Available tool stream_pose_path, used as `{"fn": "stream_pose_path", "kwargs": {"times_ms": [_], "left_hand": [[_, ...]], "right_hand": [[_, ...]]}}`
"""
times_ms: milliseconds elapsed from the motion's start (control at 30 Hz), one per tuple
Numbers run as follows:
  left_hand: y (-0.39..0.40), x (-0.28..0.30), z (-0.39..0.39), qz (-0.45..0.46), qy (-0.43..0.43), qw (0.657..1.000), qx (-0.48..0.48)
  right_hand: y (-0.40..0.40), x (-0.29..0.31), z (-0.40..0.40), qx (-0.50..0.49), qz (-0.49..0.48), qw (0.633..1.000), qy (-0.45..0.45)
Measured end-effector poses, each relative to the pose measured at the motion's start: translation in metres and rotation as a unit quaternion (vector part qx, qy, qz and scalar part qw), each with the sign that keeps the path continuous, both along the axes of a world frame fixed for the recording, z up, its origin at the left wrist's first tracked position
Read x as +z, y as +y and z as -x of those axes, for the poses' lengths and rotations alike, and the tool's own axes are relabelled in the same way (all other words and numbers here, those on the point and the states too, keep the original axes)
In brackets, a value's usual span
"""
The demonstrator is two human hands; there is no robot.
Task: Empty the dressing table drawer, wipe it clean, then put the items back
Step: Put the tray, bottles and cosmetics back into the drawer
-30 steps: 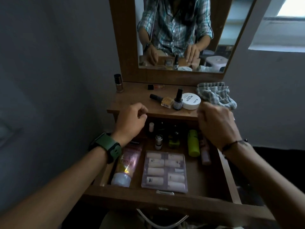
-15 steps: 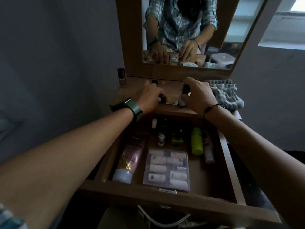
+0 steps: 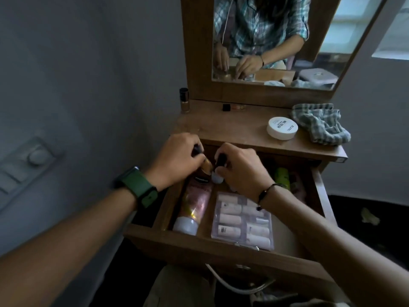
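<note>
The wooden drawer [image 3: 221, 251] stands pulled open below the dressing table top [image 3: 232, 127]. My left hand [image 3: 177, 158] grips a small amber nail polish bottle with a black cap [image 3: 207, 166] over the drawer's back left. My right hand [image 3: 239, 167] holds a dark-capped small bottle [image 3: 218, 171] beside it. Inside lie a pink tube [image 3: 194, 202], a clear case of nail tips [image 3: 241, 222] and a green bottle [image 3: 282, 177]. A white round jar [image 3: 282, 128] and a checked cloth [image 3: 321, 125] rest on the top.
A nail polish bottle [image 3: 184, 100] stands at the top's back left corner, a small one [image 3: 232, 107] lies by the mirror [image 3: 276, 41]. A grey wall with a switch plate [image 3: 28, 162] is close on the left. A white strap [image 3: 232, 286] hangs below the drawer.
Both hands reached to the table top, closed on the two small bottles there, and have come down with them into the back left of the drawer.
</note>
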State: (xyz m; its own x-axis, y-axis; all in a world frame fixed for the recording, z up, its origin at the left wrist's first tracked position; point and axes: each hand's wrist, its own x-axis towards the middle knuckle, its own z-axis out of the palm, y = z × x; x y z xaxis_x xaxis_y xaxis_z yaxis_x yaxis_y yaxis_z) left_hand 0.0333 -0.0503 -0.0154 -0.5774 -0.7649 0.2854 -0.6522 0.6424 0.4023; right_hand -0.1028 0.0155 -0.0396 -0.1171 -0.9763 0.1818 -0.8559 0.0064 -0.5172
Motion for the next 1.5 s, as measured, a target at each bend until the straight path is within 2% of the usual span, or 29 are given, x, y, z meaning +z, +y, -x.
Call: {"fn": "stream_pose_path", "kwargs": {"times_ms": [100,200,300,500,767,1067,1300,1500], "left_hand": [[0.003,-0.014,0.005,-0.021,-0.016,0.999,0.032],[0.007,-0.02,0.006,-0.015,-0.013,0.998,0.055],[0.013,-0.026,0.008,-0.032,-0.028,0.998,0.042],[0.019,-0.034,0.011,-0.042,-0.039,0.998,0.041],[0.02,-0.036,0.007,-0.07,-0.042,0.997,0.008],[0.023,-0.029,0.004,-0.097,-0.114,0.984,-0.099],[0.033,-0.053,0.01,-0.031,-0.171,0.981,-0.09],[0.035,-0.073,0.008,-0.034,-0.169,0.981,-0.09]], "right_hand": [[-0.011,-0.013,-0.003,0.014,-0.033,0.998,0.047],[-0.018,-0.02,0.002,0.021,-0.024,0.995,0.095],[-0.022,-0.026,0.008,0.024,-0.007,0.985,0.173],[-0.025,-0.039,0.012,0.008,-0.011,0.961,0.277],[-0.027,-0.042,0.009,0.011,-0.015,0.942,0.336],[-0.008,-0.029,0.011,-0.037,0.031,0.964,0.263],[0.011,-0.032,0.018,-0.059,0.02,0.968,0.245],[0.021,-0.035,0.026,-0.076,0.009,0.968,0.241]]}}
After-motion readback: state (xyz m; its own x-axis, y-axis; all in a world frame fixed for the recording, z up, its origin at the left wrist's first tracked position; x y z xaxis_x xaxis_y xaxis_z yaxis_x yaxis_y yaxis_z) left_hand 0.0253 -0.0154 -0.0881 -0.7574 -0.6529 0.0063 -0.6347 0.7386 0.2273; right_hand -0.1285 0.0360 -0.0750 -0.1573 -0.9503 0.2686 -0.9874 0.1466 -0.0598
